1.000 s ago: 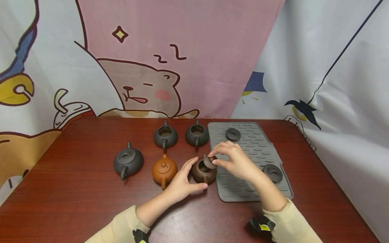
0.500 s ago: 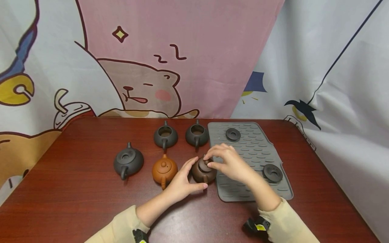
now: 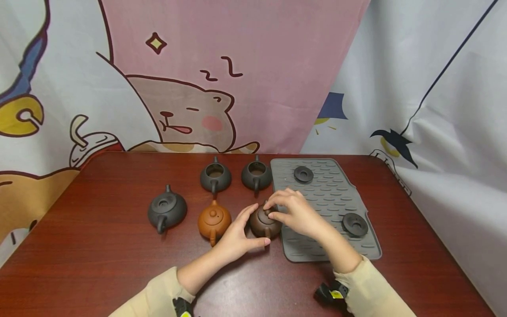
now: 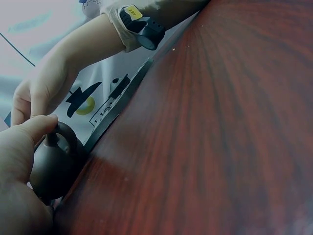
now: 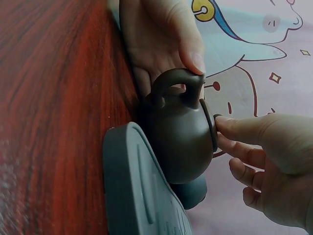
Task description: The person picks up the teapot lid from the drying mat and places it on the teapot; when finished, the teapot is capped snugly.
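A small dark brown teapot (image 3: 262, 230) stands on the table beside the grey mat, its handle toward me. My left hand (image 3: 235, 237) steadies it from the left, fingers along its side and thumb on the handle, as the right wrist view shows. The round lid (image 3: 262, 215) sits over the teapot's mouth, and my right hand (image 3: 297, 213) pinches its knob between thumb and fingers. Seen from the right wrist, the lid's edge (image 5: 209, 125) lies along the teapot's rim. Just left of my left hand stands an orange-brown teapot (image 3: 214, 221) with its lid on.
Two dark grey teapots without lids, one left (image 3: 215, 178) and one right (image 3: 256, 176), stand at the back. A lidded dark grey teapot (image 3: 167, 210) is farther left. On the grey mat (image 3: 328, 198) lie two dark lids, one far (image 3: 303, 175) and one near (image 3: 354, 225).
My right hand has brought the brown lid down from a tilt over the open teapot to lying flat on its mouth. The left hand has stayed in place.
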